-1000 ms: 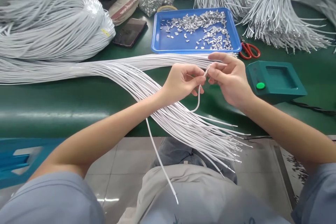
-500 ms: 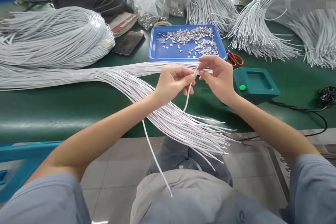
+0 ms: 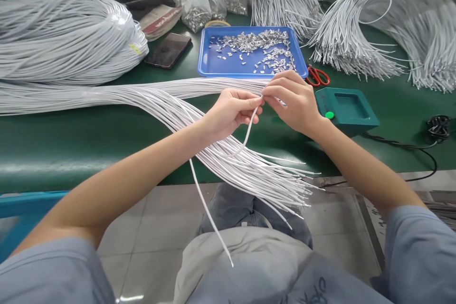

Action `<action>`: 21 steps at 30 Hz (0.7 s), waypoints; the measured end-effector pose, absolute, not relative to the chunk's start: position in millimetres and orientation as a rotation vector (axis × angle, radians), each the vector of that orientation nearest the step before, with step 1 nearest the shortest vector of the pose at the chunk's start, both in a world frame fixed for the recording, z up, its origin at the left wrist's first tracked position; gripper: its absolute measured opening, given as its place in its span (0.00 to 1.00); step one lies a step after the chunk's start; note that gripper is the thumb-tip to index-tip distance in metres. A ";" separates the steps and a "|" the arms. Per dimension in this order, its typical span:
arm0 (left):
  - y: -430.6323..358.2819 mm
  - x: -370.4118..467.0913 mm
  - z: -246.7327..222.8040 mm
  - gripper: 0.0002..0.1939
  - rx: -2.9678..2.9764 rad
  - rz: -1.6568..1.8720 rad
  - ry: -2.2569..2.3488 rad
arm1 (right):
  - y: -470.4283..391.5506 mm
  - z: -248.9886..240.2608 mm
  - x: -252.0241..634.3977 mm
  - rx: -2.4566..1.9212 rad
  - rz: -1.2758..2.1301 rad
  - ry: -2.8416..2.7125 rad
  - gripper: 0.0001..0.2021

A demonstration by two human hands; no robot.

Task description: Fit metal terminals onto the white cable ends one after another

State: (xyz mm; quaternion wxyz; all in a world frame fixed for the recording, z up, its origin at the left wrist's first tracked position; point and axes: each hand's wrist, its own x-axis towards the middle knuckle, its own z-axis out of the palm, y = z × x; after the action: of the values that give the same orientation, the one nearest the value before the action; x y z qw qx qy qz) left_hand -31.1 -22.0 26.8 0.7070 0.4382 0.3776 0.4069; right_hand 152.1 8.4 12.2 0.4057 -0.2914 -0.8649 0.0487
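Thumb and fingers of my left hand [image 3: 237, 109] pinch a white cable [image 3: 248, 128] close to its end. Its tail curves down onto a fanned bundle of white cables [image 3: 245, 166]. My right hand [image 3: 292, 99] meets the left at the cable's tip, its thumb and fingertips pressed together there; whether they hold a small part is hidden. Just behind both hands sits a blue tray [image 3: 213, 69] with many small metal terminals [image 3: 254, 40]. One loose cable [image 3: 210, 213] hangs over the table edge toward my lap.
A green box with a bright green button [image 3: 329, 115] stands right of my right hand, near red-handled scissors [image 3: 318, 77]. A phone [image 3: 169, 51] lies left of the tray. Grey cable coils [image 3: 67, 38] fill the left; more cable bundles [image 3: 356, 42] lie back right. Bags of terminals [image 3: 195, 4] stand behind.
My right hand has turned and closed in on the cable's end, its fingers now nearer my left fingertips. The whole view has shifted slightly, with table items appearing higher and further left.
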 end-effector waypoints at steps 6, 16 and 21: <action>-21.4 -29.7 23.8 0.07 0.996 0.880 0.839 | 0.6 12.6 147.5 -0.871 0.187 -2.097 0.06; -1.4 -56.0 4.4 0.11 2.769 1.399 0.798 | -25.7 29.5 124.2 -0.918 1.909 -1.233 0.13; -7.8 -43.1 10.8 0.12 2.039 1.396 0.900 | -12.8 44.9 143.9 -1.255 0.828 -1.771 0.10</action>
State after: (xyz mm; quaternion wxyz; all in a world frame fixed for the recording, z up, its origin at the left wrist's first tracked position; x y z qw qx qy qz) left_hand -43.1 -7.8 10.8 0.2530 0.7500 0.3312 0.5136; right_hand 143.9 -12.8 44.9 0.3976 -0.4956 -0.6995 0.3271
